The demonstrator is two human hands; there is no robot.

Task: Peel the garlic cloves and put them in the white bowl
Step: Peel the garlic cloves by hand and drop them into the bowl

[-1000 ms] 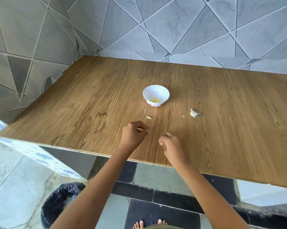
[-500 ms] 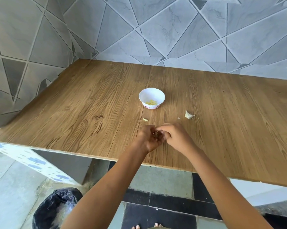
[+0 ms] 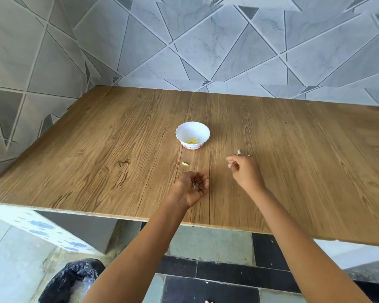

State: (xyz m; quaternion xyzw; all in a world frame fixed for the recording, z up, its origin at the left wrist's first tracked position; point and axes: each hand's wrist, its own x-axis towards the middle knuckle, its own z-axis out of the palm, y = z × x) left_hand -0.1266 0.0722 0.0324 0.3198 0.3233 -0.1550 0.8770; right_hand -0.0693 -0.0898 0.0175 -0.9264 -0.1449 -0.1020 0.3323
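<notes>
The whitish unpeeled garlic piece (image 3: 240, 152) lies right of the small white scalloped bowl (image 3: 192, 136), just beyond the right hand (image 3: 244, 172), the nearer one. Its fingers curl, though I cannot tell whether they hold anything. In front of the bowl, the left hand (image 3: 193, 190) cups brown papery skins (image 3: 198, 186).

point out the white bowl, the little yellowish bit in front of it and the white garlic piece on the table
white bowl (image 3: 193, 129), head view, on the bare inner wall.
yellowish bit (image 3: 185, 164), head view, on its middle.
garlic piece (image 3: 240, 152), head view, on the part showing above the hand.
</notes>
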